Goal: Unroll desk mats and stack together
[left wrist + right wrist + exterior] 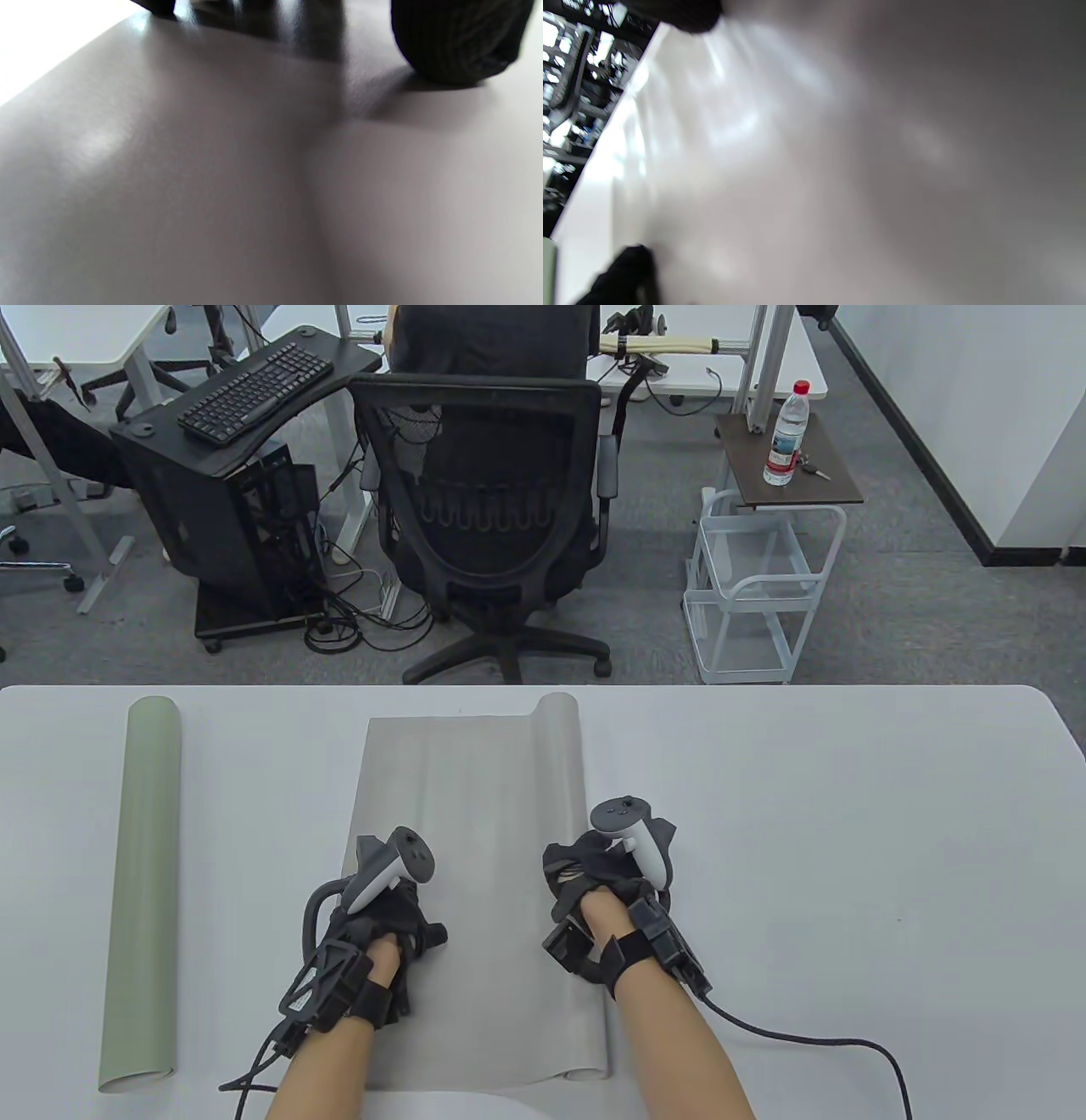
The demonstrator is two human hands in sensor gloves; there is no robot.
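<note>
Left hand: the left hand (382, 899) is laid palm-down on the flat near-left part of the grey mat (475, 814). In the left wrist view dark fingertips (458, 46) are seen touching the mat surface, spread rather than curled, with nothing gripped.

Right hand: the right hand (607, 882) is placed on the roll (564, 746) that remains along the mat's right edge. Whether its fingers are flat or hooked over the roll cannot be told, as they are hidden by the tracker and the right wrist view is blurred.

Between the hands: a flat, partly unrolled stretch of grey mat is spread, running away from the wrists toward the table's far edge.

Beyond the left hand: a green mat (142, 891), fully rolled into a tube, is lain well apart to the left, parallel to the grey one, on the white table (848, 831).

Beyond the right hand: bare table and a glove cable (814, 1039) are found.

Handling, as judged: the mat is taken to be light, thin and flexible, with curl memory, so the freed edge is likely to spring back if released. The surface looks smooth and faintly glossy, so sliding on the table is possible.

Where to hold: the flat part is best pinned by the left palm while the roll is pushed outward from its middle; afterward the edges should be pressed down.

Progress, as judged: one mat is partly unrolled; the green one is untouched and stacking is not yet begun.
</note>
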